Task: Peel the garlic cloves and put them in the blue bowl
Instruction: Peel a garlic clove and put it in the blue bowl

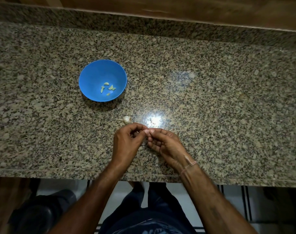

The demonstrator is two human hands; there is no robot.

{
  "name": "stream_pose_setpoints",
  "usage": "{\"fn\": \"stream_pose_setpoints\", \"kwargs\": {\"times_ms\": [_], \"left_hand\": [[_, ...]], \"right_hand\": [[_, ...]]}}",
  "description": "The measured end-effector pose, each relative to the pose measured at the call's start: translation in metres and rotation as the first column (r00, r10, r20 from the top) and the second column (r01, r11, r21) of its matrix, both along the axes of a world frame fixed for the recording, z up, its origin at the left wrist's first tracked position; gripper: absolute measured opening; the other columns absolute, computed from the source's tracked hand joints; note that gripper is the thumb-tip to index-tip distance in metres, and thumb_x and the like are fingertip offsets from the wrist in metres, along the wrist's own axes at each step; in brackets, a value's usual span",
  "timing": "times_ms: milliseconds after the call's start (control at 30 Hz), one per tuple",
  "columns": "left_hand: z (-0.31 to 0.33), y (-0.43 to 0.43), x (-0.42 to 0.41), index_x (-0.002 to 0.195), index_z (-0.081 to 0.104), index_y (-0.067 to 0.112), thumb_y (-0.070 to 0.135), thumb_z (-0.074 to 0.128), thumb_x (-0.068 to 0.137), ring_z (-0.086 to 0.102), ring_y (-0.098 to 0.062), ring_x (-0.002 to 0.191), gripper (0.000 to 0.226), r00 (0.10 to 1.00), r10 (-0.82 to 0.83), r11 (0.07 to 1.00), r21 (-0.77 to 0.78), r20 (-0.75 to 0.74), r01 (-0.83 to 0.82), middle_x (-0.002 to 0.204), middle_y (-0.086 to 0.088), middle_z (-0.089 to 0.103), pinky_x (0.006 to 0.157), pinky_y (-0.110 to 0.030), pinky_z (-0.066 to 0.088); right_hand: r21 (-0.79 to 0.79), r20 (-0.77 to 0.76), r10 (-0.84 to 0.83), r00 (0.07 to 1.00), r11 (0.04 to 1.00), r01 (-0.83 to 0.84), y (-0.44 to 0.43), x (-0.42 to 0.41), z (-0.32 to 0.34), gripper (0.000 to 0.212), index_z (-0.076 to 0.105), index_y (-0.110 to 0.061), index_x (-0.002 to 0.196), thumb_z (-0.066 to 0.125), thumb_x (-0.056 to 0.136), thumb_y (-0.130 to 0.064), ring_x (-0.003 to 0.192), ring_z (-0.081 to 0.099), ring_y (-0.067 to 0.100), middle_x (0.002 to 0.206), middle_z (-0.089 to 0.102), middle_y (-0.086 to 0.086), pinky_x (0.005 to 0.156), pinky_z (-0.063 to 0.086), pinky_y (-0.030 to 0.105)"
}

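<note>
Pinching something small between the fingertips, the left hand (127,142) and right hand (165,146) meet above the counter (211,98); the clove itself is hidden. It may slip and fall. The garlic bulb (126,119) lies just beyond, and the blue bowl (93,73) holds peeled cloves (108,88); nothing blocks the way.

The blue bowl (103,80) stands upright, well beyond and left of the left grip (127,142), holding a few pale yellow peeled cloves (108,88) scattered on its bottom. A small whitish garlic bulb (126,119) with a thin stalk lies on its side just beyond that grip.
</note>
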State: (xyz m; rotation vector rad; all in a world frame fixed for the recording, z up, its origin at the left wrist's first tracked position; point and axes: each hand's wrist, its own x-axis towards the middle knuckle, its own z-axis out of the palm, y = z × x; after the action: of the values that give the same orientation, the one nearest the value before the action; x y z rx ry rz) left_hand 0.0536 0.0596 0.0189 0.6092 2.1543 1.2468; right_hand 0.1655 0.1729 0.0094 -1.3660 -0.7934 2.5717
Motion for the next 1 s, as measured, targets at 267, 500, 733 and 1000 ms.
{"fn": "stream_pose_setpoints", "kwargs": {"times_ms": [267, 500, 733, 1000], "left_hand": [[0.003, 0.001, 0.0, 0.101, 0.076, 0.023, 0.029, 0.073, 0.096, 0.065, 0.003, 0.082, 0.009, 0.987, -0.001, 0.998, -0.07, -0.161, -0.011, 0.089, 0.016, 0.071, 0.069, -0.019, 0.053], [-0.001, 0.001, 0.005, 0.104, 0.076, 0.021, 0.03, 0.072, 0.096, 0.069, -0.006, 0.09, 0.013, 0.989, -0.018, 0.997, -0.079, -0.147, 0.006, 0.095, 0.012, 0.074, 0.079, -0.035, 0.06], [0.0, -0.002, 0.0, 0.102, 0.079, 0.022, 0.033, 0.073, 0.096, 0.068, 0.003, 0.085, 0.014, 0.999, -0.034, 0.994, -0.102, -0.036, 0.03, 0.091, 0.013, 0.075, 0.073, -0.015, 0.053], [0.001, -0.001, 0.005, 0.093, 0.08, 0.019, 0.028, 0.069, 0.099, 0.074, -0.022, 0.088, 0.015, 0.959, 0.031, 0.999, -0.032, 0.28, -0.024, 0.086, -0.001, 0.078, 0.081, -0.035, 0.061]], "right_hand": [[0.453, 0.041, 0.137, 0.99, 0.88, -0.141, 0.0, 0.003, 0.004, 0.022, 0.074, 0.002, 0.112, 0.075, 0.091, -0.004, 0.09, 0.075, 0.027, 0.102, 0.078, 0.015, 0.083, 0.063, 0.032], [0.752, 0.144, 0.072, 0.987, 0.64, -0.157, -0.006, -0.001, -0.008, 0.007, 0.075, -0.003, 0.098, 0.074, 0.095, -0.009, 0.08, 0.076, 0.019, 0.088, 0.078, 0.005, 0.075, 0.063, 0.03], [0.787, 0.185, 0.016, 0.983, 0.596, -0.158, -0.013, -0.004, -0.01, 0.003, 0.075, -0.011, 0.092, 0.075, 0.094, -0.012, 0.078, 0.074, 0.017, 0.083, 0.075, 0.001, 0.074, 0.064, 0.034], [0.874, 0.244, 0.014, 0.97, 0.43, -0.226, -0.017, -0.008, -0.009, 0.014, 0.069, -0.014, 0.084, 0.07, 0.096, -0.007, 0.07, 0.065, 0.015, 0.074, 0.068, -0.005, 0.063, 0.057, 0.03]]}}
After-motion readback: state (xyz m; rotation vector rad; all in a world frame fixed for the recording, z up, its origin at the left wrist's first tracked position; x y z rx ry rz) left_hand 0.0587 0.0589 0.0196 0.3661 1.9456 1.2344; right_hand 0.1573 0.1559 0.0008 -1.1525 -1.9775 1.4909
